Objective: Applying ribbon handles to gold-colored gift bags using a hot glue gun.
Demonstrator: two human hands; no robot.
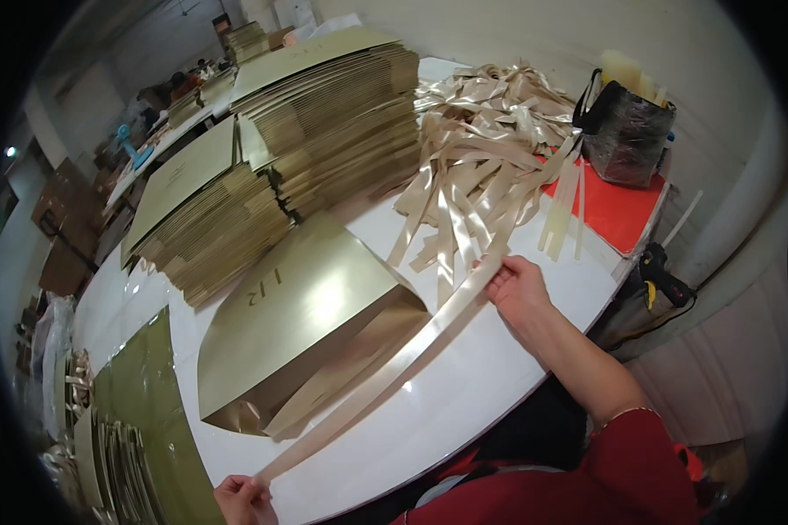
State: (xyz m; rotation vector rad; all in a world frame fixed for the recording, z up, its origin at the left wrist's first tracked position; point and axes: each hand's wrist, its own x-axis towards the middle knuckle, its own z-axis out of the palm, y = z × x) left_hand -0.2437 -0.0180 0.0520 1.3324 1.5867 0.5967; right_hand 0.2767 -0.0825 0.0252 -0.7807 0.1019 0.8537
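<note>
A long champagne satin ribbon [394,364] stretches across the front of the white table. Its near end is pinched in my left hand [240,499] at the bottom of the view. Further along, my right hand [519,289] grips the same ribbon between thumb and fingers, beside the ribbon pile. Beyond the ribbon lies a gold paper bag [302,295] on its side, its mouth facing me and partly gaping. Dark lettering marks its upper face. Loose satin ribbons [479,144] form a tangled heap past my right hand; whether the held ribbon still runs into it is hard to tell.
Tall stacks of flat gold bags [341,118] and a lower stack [203,223] stand behind. At right are glue sticks [560,213], a red sheet [620,213], a plastic-wrapped container [630,134] and a glue gun [663,279] beyond the table edge. More bags [121,466] stand at lower left.
</note>
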